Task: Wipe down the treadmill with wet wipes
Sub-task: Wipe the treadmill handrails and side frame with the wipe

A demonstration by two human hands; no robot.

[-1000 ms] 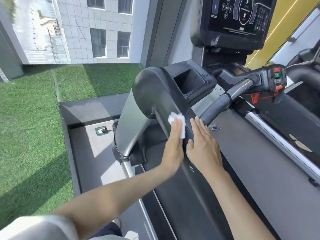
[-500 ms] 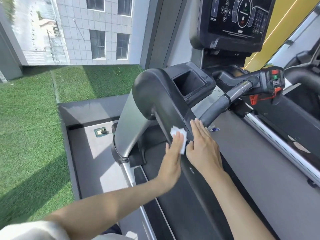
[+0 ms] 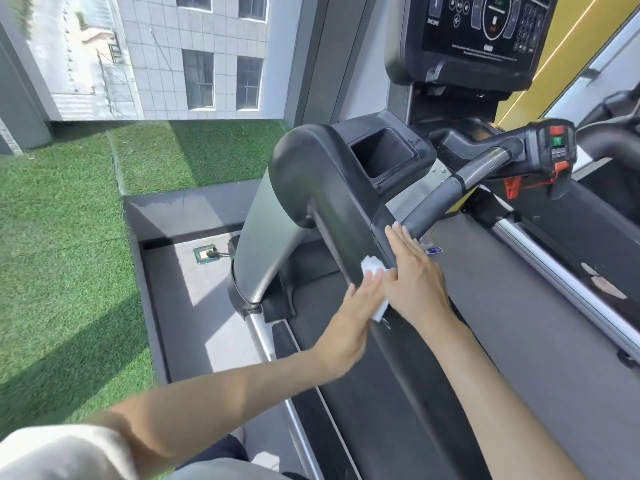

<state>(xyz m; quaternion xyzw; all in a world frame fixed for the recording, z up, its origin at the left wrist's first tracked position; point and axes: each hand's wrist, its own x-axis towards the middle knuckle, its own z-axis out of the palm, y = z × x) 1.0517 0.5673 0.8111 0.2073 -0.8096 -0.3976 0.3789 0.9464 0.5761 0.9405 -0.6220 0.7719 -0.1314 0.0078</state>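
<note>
Wiping: the person presses a white wet wipe (image 3: 373, 266) flat against the black side arm (image 3: 329, 195) of the treadmill (image 3: 519, 306), roughly midway along the arm.
Left hand (image 3: 349, 327): fingers straight and together, laid flat over the wipe. No curl and no pinch, so it is held by pressure alone.
Right hand (image 3: 412, 289): fingers straight, palm flat on the arm's inner edge, touching the left hand on its thumb side. It holds nothing. Its fingertips lie just beside the base of the handlebar grip (image 3: 436, 202).
Wipe position: under the left fingers. A crumpled corner shows past the fingertips, and another edge shows lower down, between the two hands.
Arm axis: runs from the rounded top end, far and up-left, down toward the person at lower right. The left hand lies along this line, fingertips pointing up the arm.
Key relation (judgement): the wipe sits directly beneath the left fingers, so that hand drives the stroke, which should follow the arm's long axis up or down.
Risk (judgement): with no pinch, the wipe may bunch or slide out sideways.
Elsewhere: cup holder (image 3: 384, 154) and console (image 3: 478, 36) lie beyond the arm's top.
</note>
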